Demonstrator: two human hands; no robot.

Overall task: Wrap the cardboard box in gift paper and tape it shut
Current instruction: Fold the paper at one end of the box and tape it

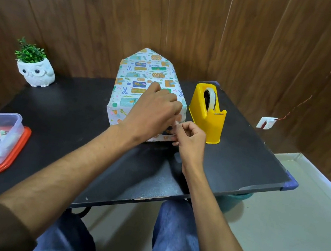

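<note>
Patterned wrapped box [137, 74] beneath left hand [151, 110] pressing its top; right hand [189, 138] pinches tape [176, 124].

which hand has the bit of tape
The right hand pinches the tape piece; the left hand only presses down on the wrapped box.

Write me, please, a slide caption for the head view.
The left hand presses the gift-wrapped box while the right hand pinches a tape strip beside a yellow tape dispenser.

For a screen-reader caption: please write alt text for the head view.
The left hand presses on a paper-wrapped box on a black table; the right hand pinches tape at its near side. A yellow dispenser stands beside it.
</note>
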